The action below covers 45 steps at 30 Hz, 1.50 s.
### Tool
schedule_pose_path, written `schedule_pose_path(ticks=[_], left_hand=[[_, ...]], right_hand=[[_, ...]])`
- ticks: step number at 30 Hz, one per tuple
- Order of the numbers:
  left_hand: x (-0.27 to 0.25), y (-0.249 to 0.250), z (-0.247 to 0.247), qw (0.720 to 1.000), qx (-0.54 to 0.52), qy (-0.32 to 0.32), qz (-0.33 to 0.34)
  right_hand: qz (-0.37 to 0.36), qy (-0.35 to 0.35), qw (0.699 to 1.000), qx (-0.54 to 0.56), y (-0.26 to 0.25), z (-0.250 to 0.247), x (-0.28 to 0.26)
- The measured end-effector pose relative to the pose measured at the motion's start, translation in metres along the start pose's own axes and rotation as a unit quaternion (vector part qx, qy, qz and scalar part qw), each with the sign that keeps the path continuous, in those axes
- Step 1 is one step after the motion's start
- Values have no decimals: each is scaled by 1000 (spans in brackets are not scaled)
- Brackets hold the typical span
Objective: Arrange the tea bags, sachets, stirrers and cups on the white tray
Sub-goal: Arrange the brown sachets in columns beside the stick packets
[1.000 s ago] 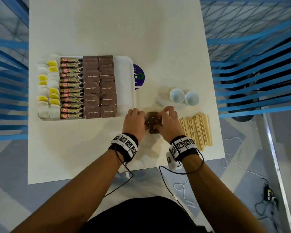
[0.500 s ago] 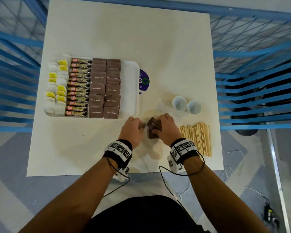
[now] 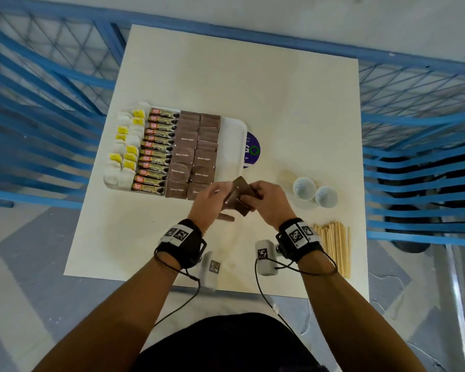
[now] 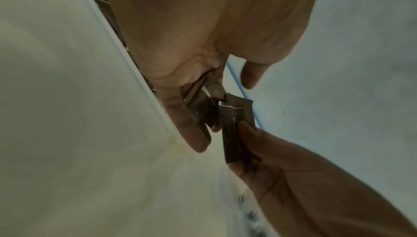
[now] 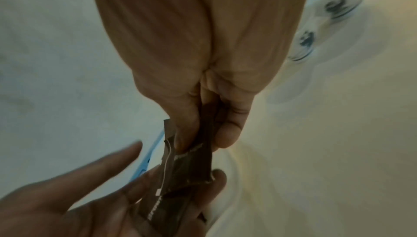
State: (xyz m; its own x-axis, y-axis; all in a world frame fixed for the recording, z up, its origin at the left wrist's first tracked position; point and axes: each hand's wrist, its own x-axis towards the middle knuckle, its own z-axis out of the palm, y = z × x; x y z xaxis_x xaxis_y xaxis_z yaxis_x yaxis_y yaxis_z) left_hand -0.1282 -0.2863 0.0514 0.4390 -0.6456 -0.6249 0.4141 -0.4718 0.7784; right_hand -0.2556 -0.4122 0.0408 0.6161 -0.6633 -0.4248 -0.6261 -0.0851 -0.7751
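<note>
While both hands pinch brown sachets point(image 3: 239, 198); cups point(image 3: 304, 188), stirrers point(image 3: 333, 245) right; tray point(image 3: 232, 146) ahead.

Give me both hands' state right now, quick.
Left hand: pinching brown sugar sachets between thumb and fingers.
Right hand: pinching more of the same brown sachets.
</note>
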Motion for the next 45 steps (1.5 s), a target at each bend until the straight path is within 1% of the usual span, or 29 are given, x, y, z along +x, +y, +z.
schedule_pose_path(ticks=[3, 5, 8, 10, 12, 14, 16, 19, 23, 27, 30, 32, 35, 39, 41, 43, 45], left_hand=[[-1, 10, -14, 999, -24, 37, 23], [3, 15, -24, 996, -45, 73, 14], [7, 19, -44, 990, -75, 119, 8], [11, 23, -60, 986, -101, 134, 13], [16, 23, -77, 985, -112, 129, 21], [19, 25, -89, 988, -106, 112, 25], [21, 29, -96, 990, -102, 92, 15], [25, 36, -102, 990, -119, 68, -13], [32, 36, -110, 997, -66, 40, 14], [38, 37, -114, 995, -75, 60, 18], [43, 39, -114, 995, -74, 72, 15], [50, 37, -115, 994, -68, 87, 13], [57, 36, -119, 993, -66, 98, 11], [64, 39, -121, 993, -63, 98, 8], [67, 41, -123, 994, -61, 95, 6], [71, 39, -125, 994, -50, 101, 9], [73, 39, -126, 993, -51, 106, 10]], right_hand=[[-40, -28, 998, -32, -23, 11, 9], [-67, -42, 995, -53, -37, 18, 15], [-70, -45, 995, -46, -54, 28, 27], [-65, -39, 997, -28, -62, 32, 37], [-64, -31, 997, -6, -71, 35, 46], [-59, -25, 998, 24, -80, 40, 56], [-58, -28, 997, 41, -88, 43, 62], [-67, -31, 997, 24, -99, 51, 72], [-60, -31, 997, 25, -105, 59, 82], [-29, -3, 997, 75, -109, 64, 85], [7, 29, 992, 126, -106, 68, 87], [22, 42, 989, 142, -104, 70, 89], [38, 30, 992, 116, -103, 72, 93], [24, 2, 997, 67, -104, 76, 94], [25, 2, 997, 76, -103, 78, 97], [42, 5, 994, 97, -103, 79, 100], [36, -1, 996, 81, -106, 80, 103]])
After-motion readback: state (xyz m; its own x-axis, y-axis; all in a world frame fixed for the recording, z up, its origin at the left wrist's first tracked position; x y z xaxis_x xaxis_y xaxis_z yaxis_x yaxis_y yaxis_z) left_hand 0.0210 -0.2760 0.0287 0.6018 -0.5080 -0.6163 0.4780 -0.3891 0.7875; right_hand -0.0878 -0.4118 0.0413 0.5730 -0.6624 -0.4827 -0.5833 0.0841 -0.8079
